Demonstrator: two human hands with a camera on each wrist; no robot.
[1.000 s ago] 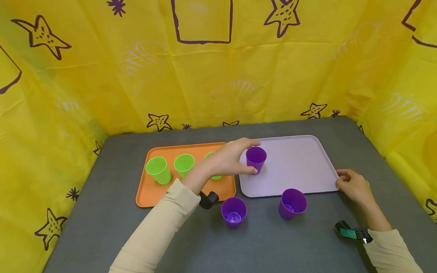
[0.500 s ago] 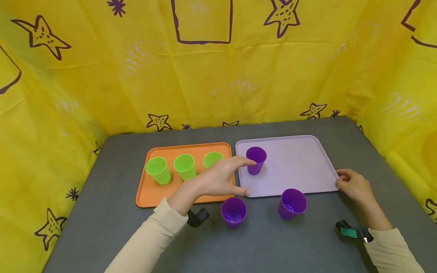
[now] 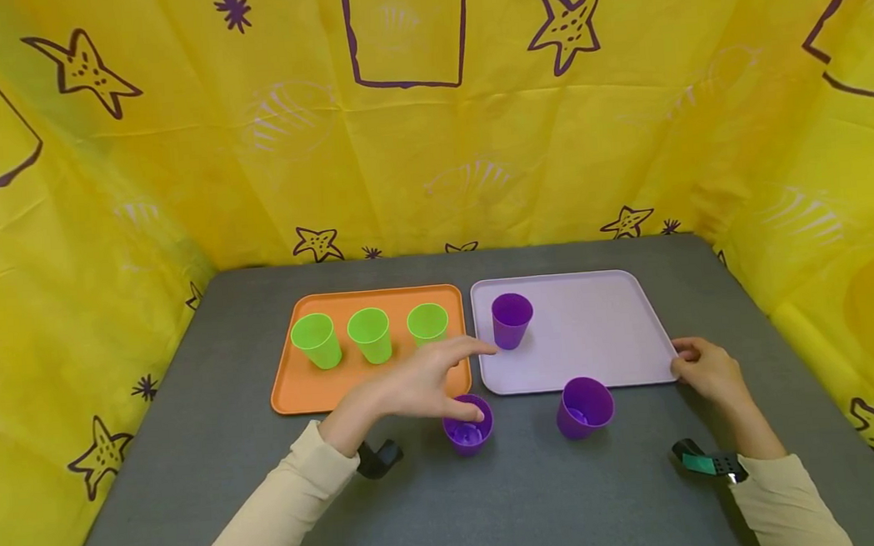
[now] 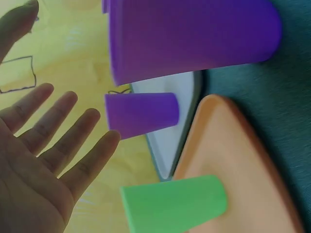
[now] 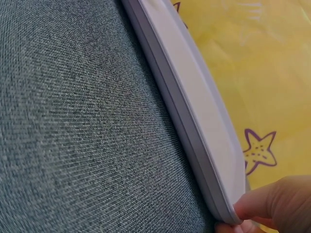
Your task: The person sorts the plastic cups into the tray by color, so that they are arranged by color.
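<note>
My left hand (image 3: 417, 383), fingers spread and thumb apart, hovers over a purple cup (image 3: 466, 440) upright on the table. In the left wrist view a gap shows between the left hand (image 4: 41, 170) and that purple cup (image 4: 194, 41). Another purple cup (image 3: 511, 331) stands at the left end of the lilac tray (image 3: 598, 330). A third purple cup (image 3: 582, 414) sits on the table in front of this tray. With thumb and fingers, my right hand (image 3: 712, 375) pinches the tray's near right corner, as the right wrist view also shows.
Left of the lilac tray lies an orange tray (image 3: 305, 394). On it stand three green cups, the left (image 3: 321, 347), the middle (image 3: 372, 344) and the right (image 3: 427, 324), the last partly behind the left hand. A yellow patterned curtain (image 3: 415, 166) surrounds the grey table (image 3: 497, 520).
My left hand has released the purple cup on the lilac tray and moved toward me and left, to the purple cup on the table. The right hand stays at the tray corner.
</note>
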